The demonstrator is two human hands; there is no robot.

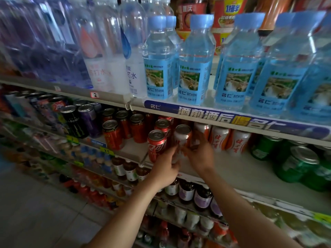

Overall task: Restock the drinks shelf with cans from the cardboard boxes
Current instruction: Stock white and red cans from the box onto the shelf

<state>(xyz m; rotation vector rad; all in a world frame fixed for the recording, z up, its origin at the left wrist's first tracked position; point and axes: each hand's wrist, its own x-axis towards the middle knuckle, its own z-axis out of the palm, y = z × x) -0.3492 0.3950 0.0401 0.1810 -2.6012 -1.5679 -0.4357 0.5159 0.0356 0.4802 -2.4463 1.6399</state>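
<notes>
Head view: a white and orange can is gripped between both hands on the drinks shelf, the left hand wrapped round its lower body and the right hand closed on its right side. It is held upright just beside a red cola can and near the matching white cans. The placing step is judged to be under way; next, the can would need to be slid back into line and both hands released, and no cardboard boxes are seen.

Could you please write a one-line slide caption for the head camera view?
Both hands, left and right, set a white-and-orange can onto the drinks shelf beside a red cola can.
</notes>
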